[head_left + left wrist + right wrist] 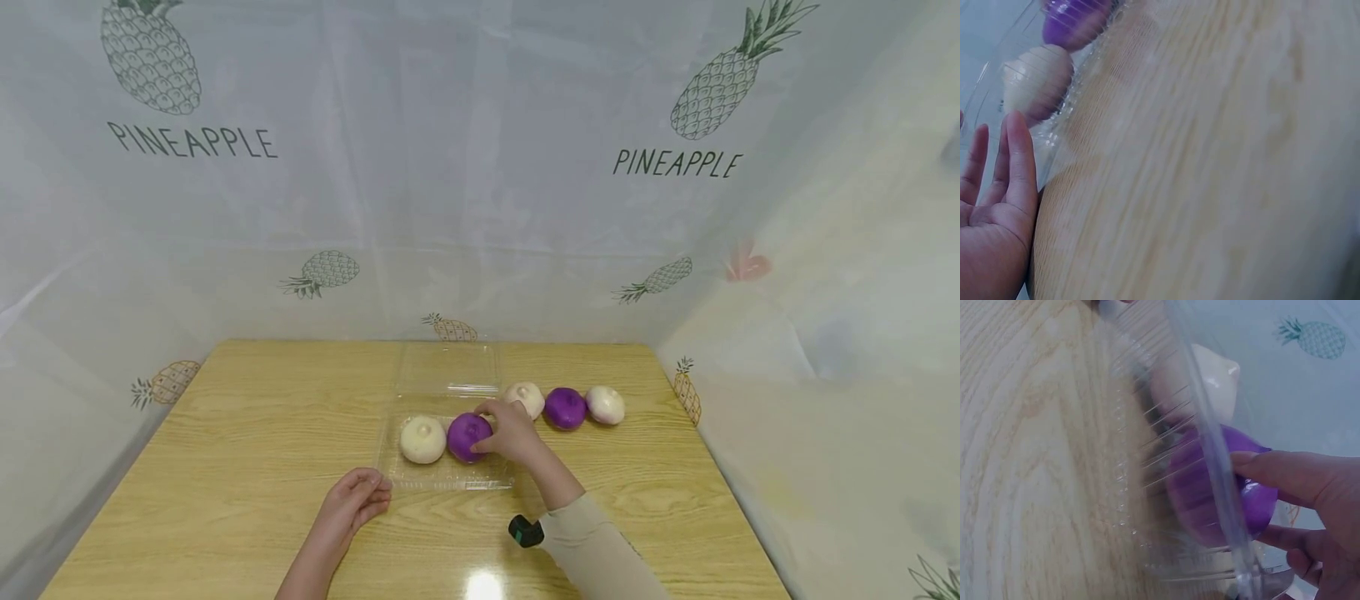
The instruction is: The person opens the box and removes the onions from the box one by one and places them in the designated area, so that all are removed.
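A clear plastic clamshell box [450,482] lies with its lid folded back, holding a white onion [423,440] on the left and a purple onion [468,437] beside it. My right hand [510,429] grips the purple onion from its right side, thumb and fingers around it in the right wrist view. At the box's front left corner, my left hand [354,504] touches the plastic. Its fingers [1021,162] look fairly straight in the left wrist view, close to the white onion.
To the right of the box, a white onion [524,398], a second purple onion [566,408] and a pale onion with a purple tinge [605,405] sit in a row on the wooden table [247,442]. A pineapple-print curtain [420,167] hangs behind and beside the table.
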{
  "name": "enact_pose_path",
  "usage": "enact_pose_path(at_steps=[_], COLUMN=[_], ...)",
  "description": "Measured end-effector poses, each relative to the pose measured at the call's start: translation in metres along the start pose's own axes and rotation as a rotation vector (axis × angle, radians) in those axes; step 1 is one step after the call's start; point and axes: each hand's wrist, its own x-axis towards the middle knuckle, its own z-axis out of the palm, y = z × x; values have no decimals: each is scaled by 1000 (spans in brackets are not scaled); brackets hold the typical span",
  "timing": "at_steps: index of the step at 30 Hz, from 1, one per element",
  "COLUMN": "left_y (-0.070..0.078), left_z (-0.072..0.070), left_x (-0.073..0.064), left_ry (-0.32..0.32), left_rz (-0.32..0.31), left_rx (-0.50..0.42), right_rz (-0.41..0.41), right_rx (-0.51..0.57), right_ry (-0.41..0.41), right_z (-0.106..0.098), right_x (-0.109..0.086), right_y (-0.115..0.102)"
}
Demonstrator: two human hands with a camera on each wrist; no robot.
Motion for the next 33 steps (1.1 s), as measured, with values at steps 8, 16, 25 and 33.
enact_pose_path(at_steps=[8,16,25,33], left_y=[-1,-2,-2,-3], left_z=[0,1,1,0], left_x=[0,1,1,2], left_ry=[7,15,0,7], left_rz=[4,1,20,18], left_rx=[9,15,16,4], right_rz=[11,17,11,-42], right_rx=[-11,-1,9,-99], right_ry=[-41,-43,-30,-60], right_z=[-4,-4,-4,-4], right_x=[-2,-2,-3,-2], right_y=[-2,-2,-4,-4])
